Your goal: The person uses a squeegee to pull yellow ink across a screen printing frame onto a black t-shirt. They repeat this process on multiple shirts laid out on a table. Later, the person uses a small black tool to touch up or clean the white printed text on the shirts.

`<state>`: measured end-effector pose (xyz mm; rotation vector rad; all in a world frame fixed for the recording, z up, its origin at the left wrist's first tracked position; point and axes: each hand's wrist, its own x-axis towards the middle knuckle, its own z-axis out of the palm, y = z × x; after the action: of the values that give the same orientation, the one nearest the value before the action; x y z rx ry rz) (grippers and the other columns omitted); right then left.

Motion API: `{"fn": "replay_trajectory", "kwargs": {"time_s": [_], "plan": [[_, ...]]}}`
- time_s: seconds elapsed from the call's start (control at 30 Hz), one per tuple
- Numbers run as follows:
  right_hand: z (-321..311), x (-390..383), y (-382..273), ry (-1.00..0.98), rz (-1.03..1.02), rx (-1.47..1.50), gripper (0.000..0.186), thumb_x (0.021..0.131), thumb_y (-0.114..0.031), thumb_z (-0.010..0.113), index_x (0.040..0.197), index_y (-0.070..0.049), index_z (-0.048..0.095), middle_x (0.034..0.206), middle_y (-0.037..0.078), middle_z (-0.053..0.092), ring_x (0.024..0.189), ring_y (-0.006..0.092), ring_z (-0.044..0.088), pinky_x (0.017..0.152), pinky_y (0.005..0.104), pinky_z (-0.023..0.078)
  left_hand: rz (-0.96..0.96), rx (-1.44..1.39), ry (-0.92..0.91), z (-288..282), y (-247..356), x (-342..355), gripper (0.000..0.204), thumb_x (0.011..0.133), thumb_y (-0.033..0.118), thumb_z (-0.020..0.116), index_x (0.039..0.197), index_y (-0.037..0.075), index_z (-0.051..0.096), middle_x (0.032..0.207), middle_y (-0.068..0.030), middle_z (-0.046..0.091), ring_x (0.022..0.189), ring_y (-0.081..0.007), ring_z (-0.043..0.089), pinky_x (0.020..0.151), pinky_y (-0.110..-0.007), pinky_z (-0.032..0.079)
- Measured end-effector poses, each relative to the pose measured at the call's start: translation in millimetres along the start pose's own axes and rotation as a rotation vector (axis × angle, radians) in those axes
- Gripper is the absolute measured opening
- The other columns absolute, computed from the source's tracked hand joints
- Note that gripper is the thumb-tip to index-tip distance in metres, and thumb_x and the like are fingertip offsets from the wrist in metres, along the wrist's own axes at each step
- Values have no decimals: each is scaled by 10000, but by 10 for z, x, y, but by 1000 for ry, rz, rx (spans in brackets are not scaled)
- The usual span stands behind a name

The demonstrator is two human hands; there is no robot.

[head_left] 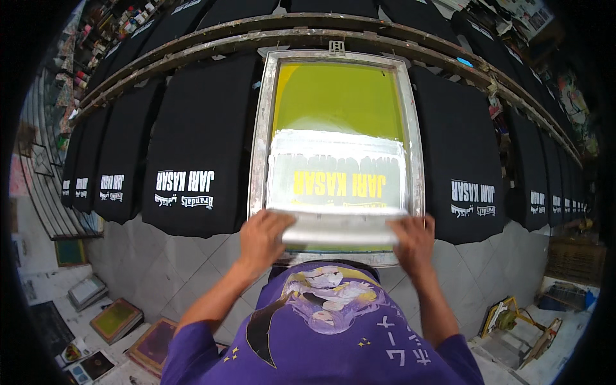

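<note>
Both hands grip the ends of a wide silver-white squeegee (340,229), slightly blurred, which lies across the near part of a screen-printing frame (262,138). My left hand (265,236) is closed on its left end and my right hand (414,239) on its right end. The frame's mesh (337,96) is olive green in its far half. Beyond the squeegee, wet white ink (333,142) coats the mesh in a band with a ragged lower edge. Yellowish lettering, upside down to me, shows through below that band. A metal hinge or clip (336,46) sits at the frame's far edge.
Black shirts with white print, such as one left (199,128) and one right (455,141), lie in a row on boards. Behind them run long stained rails (218,38). Spare screens (117,319) stand on the floor at lower left; a yellow-framed device (507,319) is at lower right.
</note>
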<state>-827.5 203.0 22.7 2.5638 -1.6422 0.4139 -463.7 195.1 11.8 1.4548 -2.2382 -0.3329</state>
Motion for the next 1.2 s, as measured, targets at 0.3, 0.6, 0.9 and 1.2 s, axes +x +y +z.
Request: {"fn": "replay_trajectory", "kwargs": {"time_s": [0.3, 0.6, 0.9, 1.2], "plan": [[240, -580, -210, 52, 58, 89, 283, 801, -105, 644, 1068, -125, 736, 1100, 1, 717, 1024, 178, 670, 939, 399, 418, 28, 0, 89, 297, 152, -563, 517, 630, 76, 765, 1142, 149, 756, 1165, 21, 736, 1022, -217, 666, 832, -360, 522], [562, -693, -173, 93, 111, 96, 378, 707, -124, 681, 1081, -118, 741, 1116, 7, 738, 973, 206, 685, 905, 399, 426, -36, 33, 109, 546, 114, -567, 542, 604, 83, 761, 1141, 156, 764, 1195, 32, 741, 985, -193, 673, 819, -345, 520], [1006, -3, 304, 148, 35, 104, 535, 611, -76, 720, 1145, -106, 724, 1124, 55, 685, 1023, 268, 612, 917, 439, 456, 44, 107, 223, 843, -398, 136, 632, 516, 18, 789, 1126, 180, 768, 1107, 46, 751, 799, -196, 617, 704, -344, 494], [367, 1457, 832, -128, -13, 109, 308, 716, -127, 829, 1007, -83, 738, 1022, 107, 722, 1032, 307, 668, 933, 435, 433, -137, 138, -149, 79, -641, 1573, 491, 684, 410, 900, 1068, 118, 811, 915, -176, 761, 859, -346, 736, 782, -432, 587]]}}
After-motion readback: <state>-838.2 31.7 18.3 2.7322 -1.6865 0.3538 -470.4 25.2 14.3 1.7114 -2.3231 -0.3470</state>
